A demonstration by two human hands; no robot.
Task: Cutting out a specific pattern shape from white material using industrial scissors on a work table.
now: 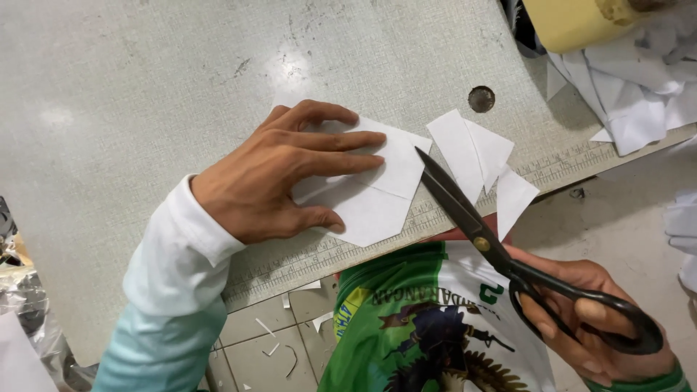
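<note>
- White cut piece: I see it lying flat on the grey bench, near the bench's front edge, which carries a printed ruler strip.
- Left hand: my left grip is spread open, palm down, fingers pressing the cut piece to the bench.
- Right hand: my right grip is clenched through the loops of the black scissors, held off the bench edge.
- Scissor blades: I see them together, the tip just touching the right edge of the cut piece.
- White offcuts: these lie just beside the blades on the far side, near a round hole in the bench.
- Heap of white fabric: upper right.
</note>
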